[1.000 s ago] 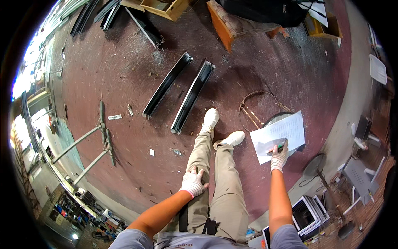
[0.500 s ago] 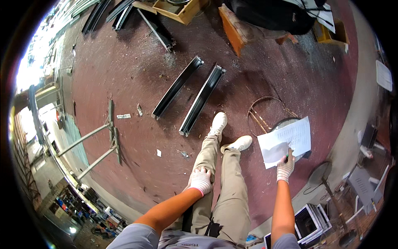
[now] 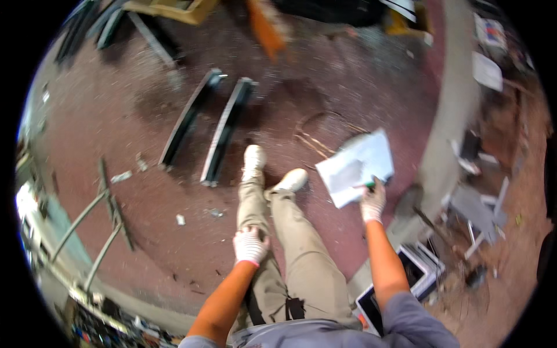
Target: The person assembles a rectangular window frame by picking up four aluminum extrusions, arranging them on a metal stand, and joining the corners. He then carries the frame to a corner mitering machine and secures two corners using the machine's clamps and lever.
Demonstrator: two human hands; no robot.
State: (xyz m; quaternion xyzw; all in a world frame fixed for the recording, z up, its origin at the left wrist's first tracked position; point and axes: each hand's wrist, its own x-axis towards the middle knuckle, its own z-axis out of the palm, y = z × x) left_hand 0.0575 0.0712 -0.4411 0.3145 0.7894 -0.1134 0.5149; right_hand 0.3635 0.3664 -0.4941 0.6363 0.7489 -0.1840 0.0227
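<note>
Paper (image 3: 354, 165): right of the shoes (image 3: 253, 158), beside a rusty ring (image 3: 318, 143)
Right hand (image 3: 373, 204): fingers grasping a green pen (image 3: 369, 185) over the paper
Left hand (image 3: 250, 246): fingers loose — draped on the leg (image 3: 252, 206)
Floor (image 3: 156, 249): two black rails (image 3: 227, 133) ahead of the shoes — grey frame (image 3: 119, 218) leftward, wooden box (image 3: 188, 16) beyond

Motion blur smears the dim floor (image 3: 156, 232); white glare, far left
</note>
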